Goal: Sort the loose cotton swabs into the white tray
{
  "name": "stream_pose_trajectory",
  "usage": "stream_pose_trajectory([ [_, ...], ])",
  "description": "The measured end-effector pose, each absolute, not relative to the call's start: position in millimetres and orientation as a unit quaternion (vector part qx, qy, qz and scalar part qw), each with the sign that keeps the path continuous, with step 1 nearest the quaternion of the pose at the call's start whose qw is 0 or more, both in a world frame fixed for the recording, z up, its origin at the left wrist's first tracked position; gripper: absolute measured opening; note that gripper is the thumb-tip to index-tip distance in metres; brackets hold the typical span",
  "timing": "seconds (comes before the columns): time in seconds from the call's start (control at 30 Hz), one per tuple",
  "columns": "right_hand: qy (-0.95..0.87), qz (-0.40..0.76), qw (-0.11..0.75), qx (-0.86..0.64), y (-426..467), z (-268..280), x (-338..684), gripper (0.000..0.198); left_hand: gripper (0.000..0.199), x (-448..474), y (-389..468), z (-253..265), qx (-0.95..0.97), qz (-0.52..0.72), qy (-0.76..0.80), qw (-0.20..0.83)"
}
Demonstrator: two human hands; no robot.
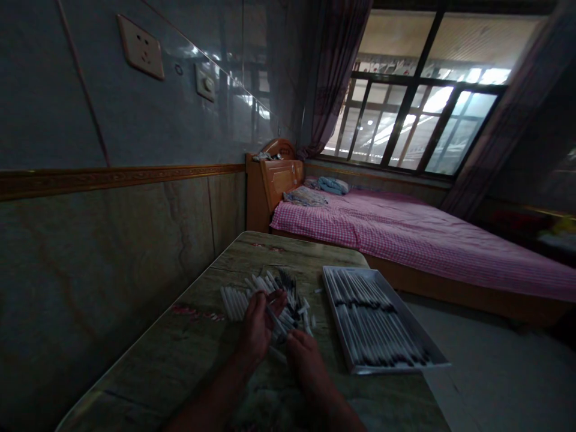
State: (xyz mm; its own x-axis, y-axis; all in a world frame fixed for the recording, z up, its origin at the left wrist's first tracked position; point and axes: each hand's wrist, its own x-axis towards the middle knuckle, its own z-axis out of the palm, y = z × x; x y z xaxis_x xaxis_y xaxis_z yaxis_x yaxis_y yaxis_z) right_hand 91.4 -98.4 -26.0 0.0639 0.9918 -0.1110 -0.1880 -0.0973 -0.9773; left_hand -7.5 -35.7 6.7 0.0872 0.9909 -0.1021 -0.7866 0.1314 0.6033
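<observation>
Between my two hands is a slim, pale pen [276,322], tilted down toward the right. My left hand [258,321] is closed round its upper part, with some fingers extended. At its lower end, my right hand [302,350] is closed in a pinch; the fingertips are partly hidden. Just beyond my hands lies a loose pile of whitish pen barrels [234,302] and small black pen parts [287,279]. To the right, a shallow white tray [350,362] holds rows of pale pens [375,333] with black ends.
The marbled table [180,354] stands against the tiled wall [112,270] on my left. Behind it is a bed [396,231] with a pink checked sheet and wooden headboard [258,192]. Pale floor [463,354] shows on the right. A window [405,120] is at the back.
</observation>
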Motion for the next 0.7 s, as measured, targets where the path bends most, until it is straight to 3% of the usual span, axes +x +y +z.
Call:
stream_pose_trajectory([
  [0.1, -0.426, 0.526, 0.527, -0.513, -100.3, -16.5, 90.0, 0.046, 0.026, -6.9, -35.6, 7.1, 0.224, 0.622, 0.248, 0.709],
  [0.27, -0.506, 0.388, 0.507, -0.581, -108.7, 14.5, 111.0, 0.033, 0.05, -12.2, -32.3, 3.3, 0.294, 0.648, 0.285, 0.642],
  [0.37, -0.534, 0.325, 0.466, -0.626, -109.2, 34.8, 152.3, 0.033, 0.051, -15.4, -31.8, -0.4, 0.36, 0.662, 0.344, 0.56],
  [0.47, -0.544, 0.16, 0.436, -0.699, -102.6, 47.8, 213.3, 0.038, 0.046, -13.0, -34.1, -6.2, 0.428, 0.65, 0.373, 0.506],
  [0.57, -0.524, 0.059, 0.337, -0.78, -92.6, 51.3, 276.3, 0.043, 0.04, -7.2, -36.6, -12.1, 0.48, 0.619, 0.372, 0.498],
  [0.63, -0.498, 0.03, 0.215, -0.839, -87.0, 49.7, 309.3, 0.044, 0.038, -4.2, -37.2, -14.4, 0.496, 0.607, 0.363, 0.504],
  [0.7, -0.472, 0.02, 0.171, -0.865, -82.7, 46.4, 331.6, 0.043, 0.037, -2.8, -36.8, -14.7, 0.499, 0.608, 0.355, 0.505],
])
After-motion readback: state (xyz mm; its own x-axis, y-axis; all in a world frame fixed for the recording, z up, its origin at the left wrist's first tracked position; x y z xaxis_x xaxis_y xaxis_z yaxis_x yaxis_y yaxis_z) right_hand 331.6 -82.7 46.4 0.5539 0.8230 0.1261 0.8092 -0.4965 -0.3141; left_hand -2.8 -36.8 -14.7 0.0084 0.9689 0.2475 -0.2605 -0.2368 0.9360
